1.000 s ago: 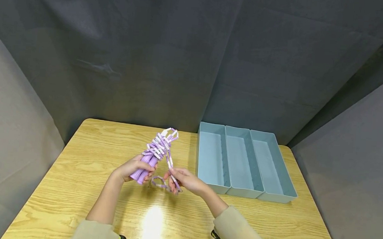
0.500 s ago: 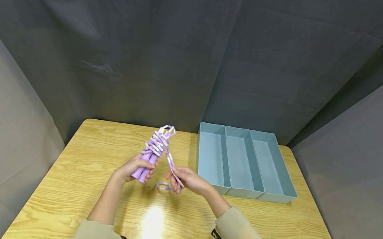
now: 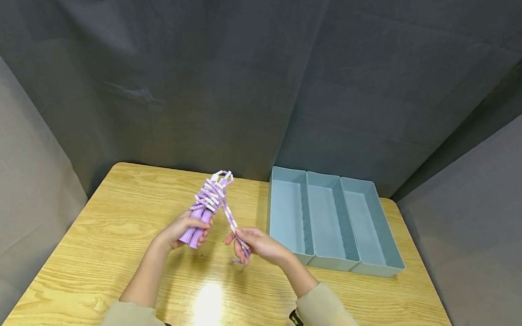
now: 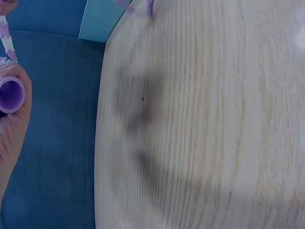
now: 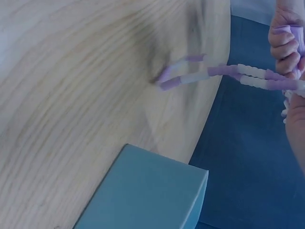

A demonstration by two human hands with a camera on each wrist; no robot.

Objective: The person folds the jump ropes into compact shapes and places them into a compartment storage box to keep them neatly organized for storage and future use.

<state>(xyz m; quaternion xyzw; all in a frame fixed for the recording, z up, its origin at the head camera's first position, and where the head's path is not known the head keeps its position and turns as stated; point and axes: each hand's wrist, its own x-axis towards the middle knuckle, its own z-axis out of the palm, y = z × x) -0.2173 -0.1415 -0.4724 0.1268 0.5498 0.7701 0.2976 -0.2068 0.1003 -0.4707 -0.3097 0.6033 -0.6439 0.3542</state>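
Wooden table (image 3: 100,253): pale grain, set within a dark grey cloth enclosure (image 3: 204,68); all other items are carried on or held above it. Blue tray (image 3: 376,231): three long compartments side by side, placed at about 3 o'clock from the hands, near but apart from them; nothing is seen inside the compartments, and nothing is found between the tray and the hands. Beaded skipping rope (image 3: 213,195): purple and white, held above the table near its middle, at about 9 o'clock from the tray; most of its length is wound round the paired purple handles (image 3: 194,234), the bundle being tilted away from the person, seemingly so that the coils are kept together while the loose end is managed. Left hand (image 3: 183,231): fingers curled closed round the lower ends of the handles, by which the bundle is steadied. Right hand (image 3: 255,244): the free strand is pinched between fingertips and drawn taut down from the bundle at about 5 o'clock; a short tail (image 5: 183,71) is left hanging close over the tabletop; contact cannot be told. Beige sleeves (image 3: 332,319): seen at the lower edge.
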